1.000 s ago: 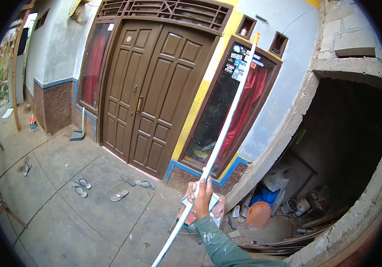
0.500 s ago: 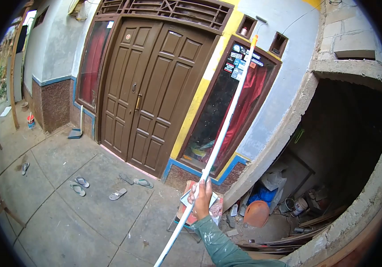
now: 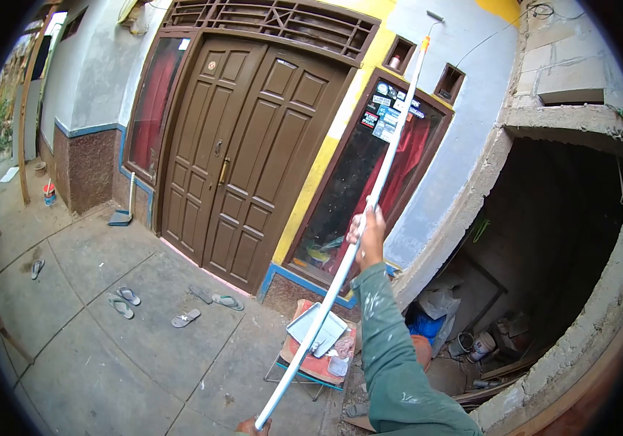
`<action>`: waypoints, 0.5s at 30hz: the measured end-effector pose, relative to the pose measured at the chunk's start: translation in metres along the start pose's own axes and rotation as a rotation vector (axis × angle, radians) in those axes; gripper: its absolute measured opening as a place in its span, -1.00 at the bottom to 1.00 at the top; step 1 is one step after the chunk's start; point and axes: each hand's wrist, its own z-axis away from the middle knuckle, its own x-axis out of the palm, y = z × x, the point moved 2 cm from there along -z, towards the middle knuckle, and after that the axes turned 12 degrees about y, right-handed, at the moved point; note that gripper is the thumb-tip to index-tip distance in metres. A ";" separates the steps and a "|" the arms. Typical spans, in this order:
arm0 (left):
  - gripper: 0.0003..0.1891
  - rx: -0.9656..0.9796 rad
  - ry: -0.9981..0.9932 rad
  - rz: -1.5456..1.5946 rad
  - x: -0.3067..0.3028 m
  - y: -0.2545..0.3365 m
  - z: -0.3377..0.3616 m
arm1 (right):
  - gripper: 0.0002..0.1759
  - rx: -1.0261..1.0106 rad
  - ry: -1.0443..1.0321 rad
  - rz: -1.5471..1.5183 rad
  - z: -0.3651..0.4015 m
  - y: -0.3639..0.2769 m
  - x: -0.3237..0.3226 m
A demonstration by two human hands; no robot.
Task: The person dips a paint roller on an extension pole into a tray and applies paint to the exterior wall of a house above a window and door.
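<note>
My right hand (image 3: 371,236) is closed round a long white extension pole (image 3: 340,280), in front of the dark window. At the bottom edge my left hand (image 3: 255,426) wraps the pole's lower end, only partly in view. The pole slants up to the right and ends in an orange tip with a paint roller (image 3: 436,16). This roller is up by the pale grey-blue wall (image 3: 464,47); whether it touches cannot be made out. Below my right hand, a paint tray (image 3: 319,327) rests on a small red-topped stool (image 3: 293,357).
Brown double doors (image 3: 253,160) stand left of the window (image 3: 333,203). Several sandals (image 3: 186,317) lie on the concrete floor. A dustpan (image 3: 120,216) leans near the doorway. At right, a dark opening (image 3: 551,240) holds buckets (image 3: 481,346) and clutter.
My right hand has moved upward, and the roller sits slightly higher in view. My left hand has come into sight at the bottom. The tray and stool show more fully.
</note>
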 end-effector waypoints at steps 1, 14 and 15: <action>-0.66 0.118 0.076 0.150 0.000 0.013 -0.007 | -0.66 0.000 -0.001 0.001 -0.012 -0.007 0.001; -0.73 0.174 0.101 0.186 -0.006 0.035 -0.022 | -0.83 -0.013 -0.020 0.025 -0.042 -0.020 0.010; -0.73 0.022 -0.001 0.241 -0.014 0.031 -0.017 | -0.81 0.010 -0.014 0.021 -0.032 -0.009 0.007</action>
